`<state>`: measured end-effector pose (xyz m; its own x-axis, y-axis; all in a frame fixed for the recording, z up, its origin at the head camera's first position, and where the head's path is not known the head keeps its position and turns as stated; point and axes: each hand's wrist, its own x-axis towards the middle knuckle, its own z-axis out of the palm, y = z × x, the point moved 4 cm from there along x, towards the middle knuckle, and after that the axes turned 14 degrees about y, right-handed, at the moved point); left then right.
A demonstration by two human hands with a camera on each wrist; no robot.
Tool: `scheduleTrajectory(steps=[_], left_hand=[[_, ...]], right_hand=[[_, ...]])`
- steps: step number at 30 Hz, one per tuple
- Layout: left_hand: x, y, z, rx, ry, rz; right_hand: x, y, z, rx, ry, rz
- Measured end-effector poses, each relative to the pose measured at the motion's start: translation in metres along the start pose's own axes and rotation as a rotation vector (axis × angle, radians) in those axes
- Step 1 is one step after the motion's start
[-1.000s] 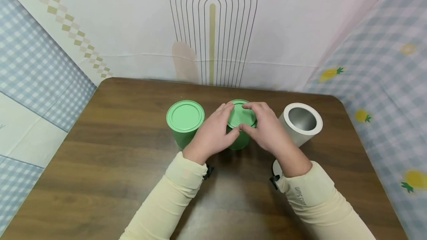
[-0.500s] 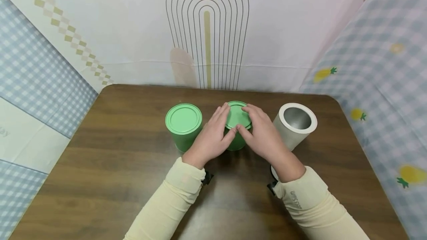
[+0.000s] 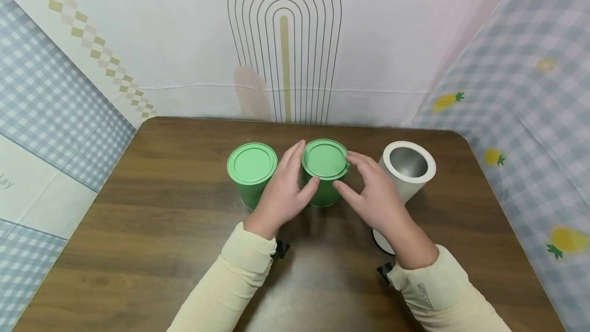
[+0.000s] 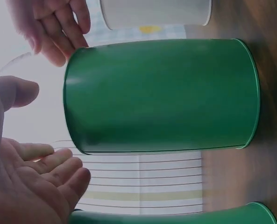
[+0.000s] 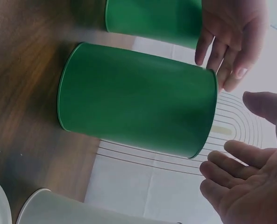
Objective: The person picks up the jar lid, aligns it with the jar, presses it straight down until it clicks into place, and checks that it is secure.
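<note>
A green can [image 3: 324,160] with its lid on stands upright between the two hands. My left hand [image 3: 285,188] is at its left side, fingers relaxed near the lid's edge. On the other side, my right hand [image 3: 377,193] has its fingers spread, with fingertips right at the rim. In the left wrist view, a gap shows between the left hand [image 4: 35,182] and the can [image 4: 161,95]. Neither hand grips anything. A second lidded green can [image 3: 252,164] stands left of the left hand, partly hidden by it.
To the right, behind the right hand, stands a white can [image 3: 405,188] without a lid, its silvery inside showing. A white disc [image 3: 382,242] lies on the brown wooden table [image 3: 161,209], partly under the right forearm. A patterned cloth [image 3: 184,40] hangs behind.
Both hands have drawn apart from over the middle can's lid to its sides, the left going left and the right going right. The lid shows fully now. The cans stay in place.
</note>
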<state>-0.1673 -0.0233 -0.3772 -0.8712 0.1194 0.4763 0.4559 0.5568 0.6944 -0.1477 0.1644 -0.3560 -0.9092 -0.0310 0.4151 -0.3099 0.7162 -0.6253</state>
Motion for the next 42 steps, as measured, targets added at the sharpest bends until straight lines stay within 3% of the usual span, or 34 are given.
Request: scheduleTrajectory(steps=[16, 22, 28, 36, 42], left_hand=[[-0.025, 0.018, -0.006, -0.085, 0.051, 0.134], [-0.032, 0.027, 0.000, -0.106, 0.066, 0.251], [-0.038, 0.033, 0.008, -0.118, 0.055, 0.310], [-0.046, 0.042, 0.022, -0.136, 0.018, 0.335], [-0.052, 0.047, 0.036, -0.154, -0.053, 0.305]], right_hand=[[-0.025, -0.003, -0.014, 0.040, 0.047, -0.044], [-0.038, -0.001, -0.020, 0.017, 0.076, -0.046], [-0.047, 0.000, -0.026, 0.019, 0.096, -0.049], [-0.061, 0.007, -0.034, 0.012, 0.116, -0.041], [-0.072, 0.019, -0.036, -0.005, 0.118, -0.013]])
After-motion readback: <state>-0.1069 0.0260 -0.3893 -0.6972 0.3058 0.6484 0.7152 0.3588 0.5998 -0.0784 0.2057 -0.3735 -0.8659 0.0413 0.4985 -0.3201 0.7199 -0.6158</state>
